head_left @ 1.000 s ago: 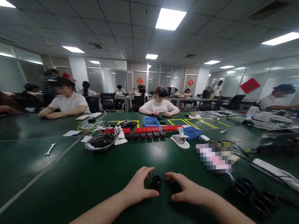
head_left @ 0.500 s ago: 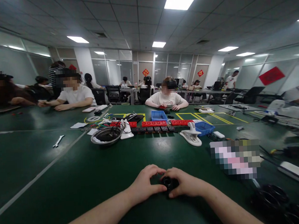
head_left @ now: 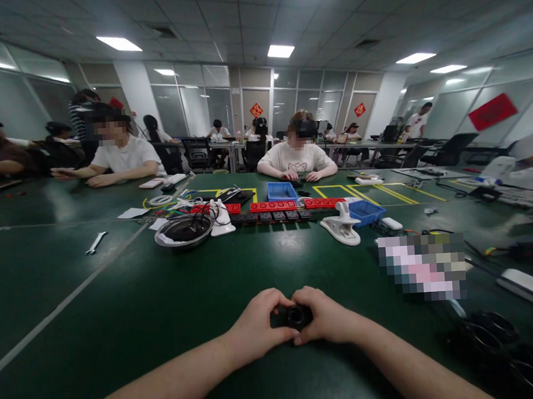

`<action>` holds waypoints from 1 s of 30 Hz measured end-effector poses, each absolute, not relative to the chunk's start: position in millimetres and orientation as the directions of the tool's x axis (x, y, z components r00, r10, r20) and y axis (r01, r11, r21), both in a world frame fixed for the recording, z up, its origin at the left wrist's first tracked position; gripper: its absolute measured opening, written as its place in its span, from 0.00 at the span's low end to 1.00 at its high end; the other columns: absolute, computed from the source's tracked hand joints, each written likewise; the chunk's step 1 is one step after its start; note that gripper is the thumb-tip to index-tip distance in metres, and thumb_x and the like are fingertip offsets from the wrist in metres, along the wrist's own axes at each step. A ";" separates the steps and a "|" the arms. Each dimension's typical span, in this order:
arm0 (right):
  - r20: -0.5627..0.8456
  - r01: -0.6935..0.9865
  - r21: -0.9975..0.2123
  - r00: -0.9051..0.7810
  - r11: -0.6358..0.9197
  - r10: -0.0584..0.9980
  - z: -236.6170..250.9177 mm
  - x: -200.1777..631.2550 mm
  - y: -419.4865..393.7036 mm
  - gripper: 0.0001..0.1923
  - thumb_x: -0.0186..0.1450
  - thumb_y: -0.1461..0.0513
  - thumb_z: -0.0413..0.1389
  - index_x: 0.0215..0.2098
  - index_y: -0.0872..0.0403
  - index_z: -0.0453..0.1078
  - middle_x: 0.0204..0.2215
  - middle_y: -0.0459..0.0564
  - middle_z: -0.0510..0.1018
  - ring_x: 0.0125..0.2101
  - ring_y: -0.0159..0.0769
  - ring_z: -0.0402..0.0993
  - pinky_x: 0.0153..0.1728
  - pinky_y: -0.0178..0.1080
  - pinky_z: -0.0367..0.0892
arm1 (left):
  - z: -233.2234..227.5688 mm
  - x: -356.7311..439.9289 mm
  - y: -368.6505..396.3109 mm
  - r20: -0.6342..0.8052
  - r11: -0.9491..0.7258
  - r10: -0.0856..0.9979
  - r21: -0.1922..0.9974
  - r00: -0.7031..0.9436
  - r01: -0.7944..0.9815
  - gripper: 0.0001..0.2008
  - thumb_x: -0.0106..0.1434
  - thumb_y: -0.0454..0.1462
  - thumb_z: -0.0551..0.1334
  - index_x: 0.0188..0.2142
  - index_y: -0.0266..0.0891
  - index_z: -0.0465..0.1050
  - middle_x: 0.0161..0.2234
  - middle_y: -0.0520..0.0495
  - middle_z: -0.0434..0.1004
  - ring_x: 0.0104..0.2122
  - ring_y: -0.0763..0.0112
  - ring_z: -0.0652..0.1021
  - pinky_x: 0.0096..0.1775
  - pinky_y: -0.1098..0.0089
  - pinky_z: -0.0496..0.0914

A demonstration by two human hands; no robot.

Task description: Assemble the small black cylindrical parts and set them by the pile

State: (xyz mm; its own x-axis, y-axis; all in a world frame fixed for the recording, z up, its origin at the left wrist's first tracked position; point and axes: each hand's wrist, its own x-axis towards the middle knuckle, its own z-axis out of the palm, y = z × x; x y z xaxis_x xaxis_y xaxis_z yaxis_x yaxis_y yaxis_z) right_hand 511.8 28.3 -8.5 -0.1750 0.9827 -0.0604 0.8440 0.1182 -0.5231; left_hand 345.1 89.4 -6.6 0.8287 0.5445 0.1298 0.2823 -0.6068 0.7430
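At six o'clock on the green table (head_left: 142, 309): small black round part (head_left: 297, 315) pinched between left hand (head_left: 256, 326) at nine and right hand (head_left: 329, 321) at three, bore facing up, equally near both.

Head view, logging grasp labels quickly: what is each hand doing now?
Left hand: closed on the small black round plastic part.
Right hand: closed on the same part.

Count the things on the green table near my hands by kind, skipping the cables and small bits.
Small black round part held between left hand and right hand: 1
Blue bins: 2
Metal bowl: 1
White clamps: 2
Wrench: 1
Total: 7
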 end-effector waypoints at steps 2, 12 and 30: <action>-0.034 0.893 -0.449 -0.060 0.039 0.998 -12.6 502.0 27.4 0.21 0.40 0.51 0.62 0.26 0.55 0.64 0.25 0.45 0.67 0.28 0.34 0.61 0.26 0.33 0.53 | -9.0 346.1 86.6 0.106 -0.555 0.620 0.759 0.778 0.339 0.14 0.44 0.38 0.65 0.31 0.39 0.66 0.30 0.53 0.66 0.30 0.71 0.67 0.30 0.73 0.61; 0.155 0.912 -0.405 -0.003 0.066 0.988 -17.3 484.6 20.1 0.19 0.48 0.53 0.57 0.34 0.55 0.63 0.33 0.50 0.68 0.34 0.39 0.62 0.34 0.40 0.55 | -11.5 344.8 88.2 0.093 -0.496 0.674 0.793 0.733 0.355 0.15 0.45 0.37 0.64 0.34 0.39 0.67 0.31 0.52 0.64 0.29 0.71 0.66 0.30 0.73 0.61; -0.006 0.662 -0.698 -0.388 0.274 0.922 -3.8 517.3 25.7 0.15 0.50 0.60 0.59 0.36 0.55 0.68 0.31 0.45 0.69 0.35 0.34 0.63 0.36 0.33 0.57 | -7.4 336.7 96.7 0.051 -0.534 0.485 0.808 0.873 0.250 0.17 0.46 0.37 0.65 0.38 0.43 0.68 0.30 0.54 0.61 0.28 0.75 0.64 0.28 0.77 0.59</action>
State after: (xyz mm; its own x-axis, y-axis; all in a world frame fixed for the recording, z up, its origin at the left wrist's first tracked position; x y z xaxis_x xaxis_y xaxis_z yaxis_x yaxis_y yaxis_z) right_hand 517.3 25.7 -3.8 -0.3878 0.9217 -0.0064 0.6620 0.2737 -0.6978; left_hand 336.7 96.7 -7.4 0.8729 0.4852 0.0508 0.2500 -0.5342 0.8076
